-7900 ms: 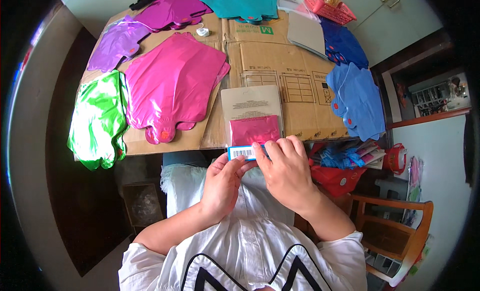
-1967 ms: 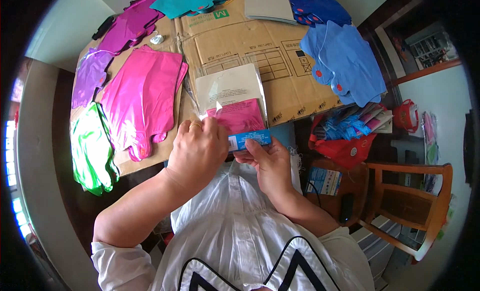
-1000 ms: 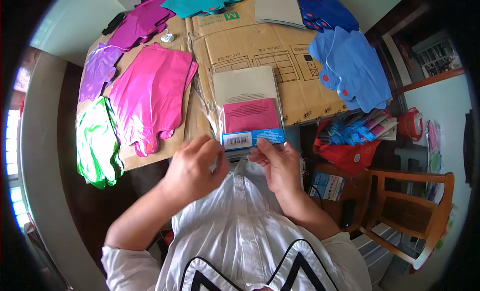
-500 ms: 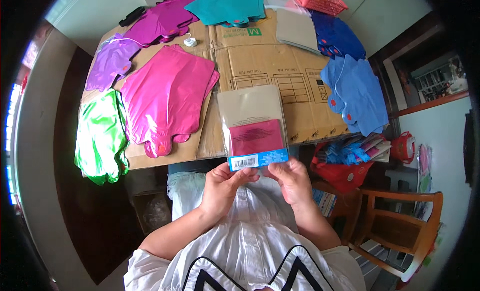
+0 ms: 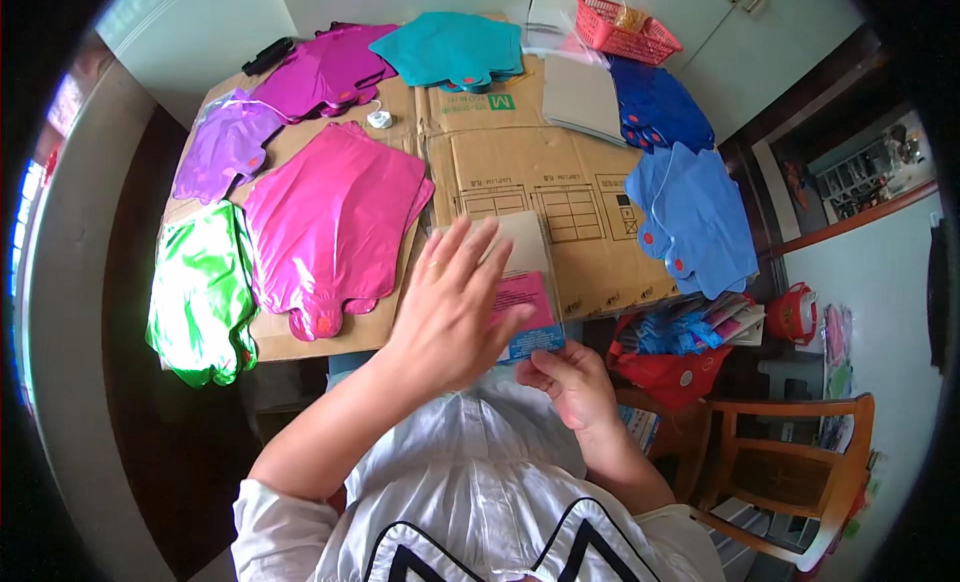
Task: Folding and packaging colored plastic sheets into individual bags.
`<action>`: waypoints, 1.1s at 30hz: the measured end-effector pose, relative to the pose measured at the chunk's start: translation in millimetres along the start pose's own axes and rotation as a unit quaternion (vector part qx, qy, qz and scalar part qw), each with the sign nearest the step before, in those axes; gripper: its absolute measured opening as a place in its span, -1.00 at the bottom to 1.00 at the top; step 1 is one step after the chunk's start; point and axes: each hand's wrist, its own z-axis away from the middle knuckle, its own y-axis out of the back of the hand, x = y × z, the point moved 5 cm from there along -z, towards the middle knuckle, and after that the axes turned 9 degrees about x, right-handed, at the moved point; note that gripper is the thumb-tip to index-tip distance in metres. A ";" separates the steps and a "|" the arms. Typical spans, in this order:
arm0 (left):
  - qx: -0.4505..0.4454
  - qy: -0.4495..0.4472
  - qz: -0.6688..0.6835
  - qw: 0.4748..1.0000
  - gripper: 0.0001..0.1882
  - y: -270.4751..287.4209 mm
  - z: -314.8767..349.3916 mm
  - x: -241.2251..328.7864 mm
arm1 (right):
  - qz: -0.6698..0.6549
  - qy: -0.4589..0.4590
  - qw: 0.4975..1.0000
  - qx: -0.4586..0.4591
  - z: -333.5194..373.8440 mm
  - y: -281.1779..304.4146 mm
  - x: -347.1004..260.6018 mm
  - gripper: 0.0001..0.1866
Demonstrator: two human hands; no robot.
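My right hand (image 5: 575, 384) pinches the lower right edge of a flat clear packet (image 5: 525, 297) between thumb and fingers. Inside the packet are a beige-grey card and a folded pink piece, with a blue label strip along the bottom. My left hand (image 5: 450, 307) is open above the packet, fingers spread, and hides its left part. Whether the left palm touches the plastic, I cannot tell. Left of the packet lies a stack of shiny hot-pink sheets (image 5: 325, 217) that look like flat foil balloons.
Cardboard (image 5: 490, 147) covers the table. Around its edge lie similar green (image 5: 200, 287), purple (image 5: 225, 147), magenta (image 5: 325, 72), teal (image 5: 450, 47), dark blue (image 5: 660, 107) and light blue stacks (image 5: 695, 217). Grey cards (image 5: 580, 97) and a pink basket (image 5: 625, 37) stand far right; a red bag (image 5: 665, 372) and wooden chair (image 5: 785, 462) nearer.
My left hand has let go of the packet's lower left edge and risen over it, fingers spreading. My right hand keeps its hold, slightly lower in view.
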 end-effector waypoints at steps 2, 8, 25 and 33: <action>-0.037 -0.013 -0.073 0.997 -0.14 -37.9 -4.0 -15.3 | 0.006 -0.003 1.000 0.013 1.2 -5.5 3.4 -0.85; -0.115 -0.032 -0.071 0.990 0.05 -67.4 -2.6 -23.6 | 0.027 0.011 0.998 0.047 -0.4 -6.3 2.4 -0.85; -0.032 -0.167 0.131 0.977 -0.35 -37.0 -6.3 -7.9 | 0.098 0.098 0.984 0.109 -17.5 -8.0 -13.5 -0.77; -0.019 -0.219 0.089 0.971 -0.46 -37.7 -8.6 -8.6 | 0.198 0.074 0.969 0.125 -11.4 -14.4 -31.2 -0.71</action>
